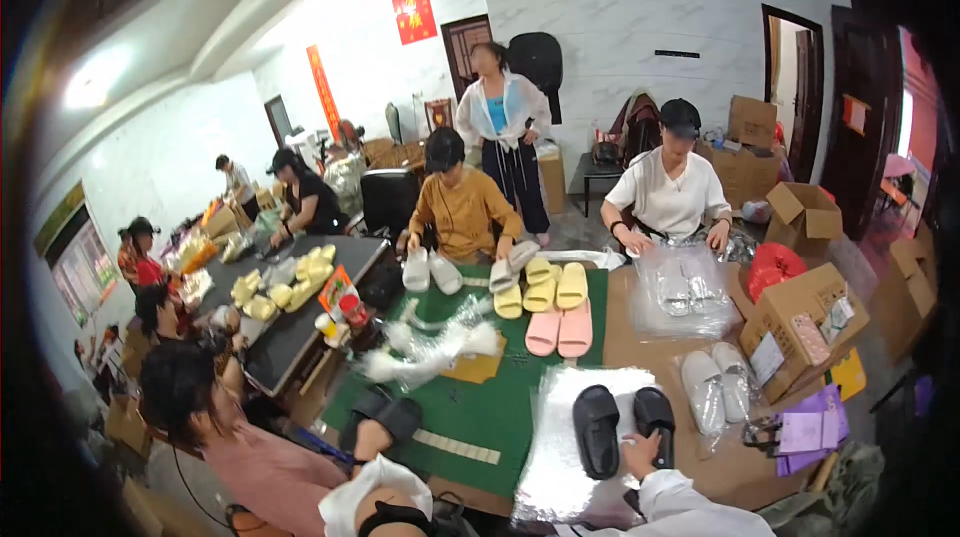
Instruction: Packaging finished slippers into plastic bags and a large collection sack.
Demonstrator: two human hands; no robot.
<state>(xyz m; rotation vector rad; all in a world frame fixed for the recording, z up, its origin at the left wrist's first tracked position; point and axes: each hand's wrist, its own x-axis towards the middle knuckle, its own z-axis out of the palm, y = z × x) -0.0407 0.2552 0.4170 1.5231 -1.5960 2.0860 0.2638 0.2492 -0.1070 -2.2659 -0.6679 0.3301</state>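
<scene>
Two black slippers lie side by side on a clear plastic bag (570, 457) in front of me: the left one (596, 429) and the right one (655, 419). My right hand (641, 453), in a white sleeve, grips the heel end of the right slipper. My left hand (371, 440), also white-sleeved, is raised over the green mat (470, 407) and holds another black slipper (388, 413). That slipper hides most of the fingers.
Pink (560, 329), yellow (545, 287) and white slippers (430, 272) lie further up the mat, with crumpled plastic wrap (430, 349). Bagged white slippers (715, 387) and open cartons (800, 322) are at the right. Co-workers sit around the tables; one in pink (250, 467) is close on my left.
</scene>
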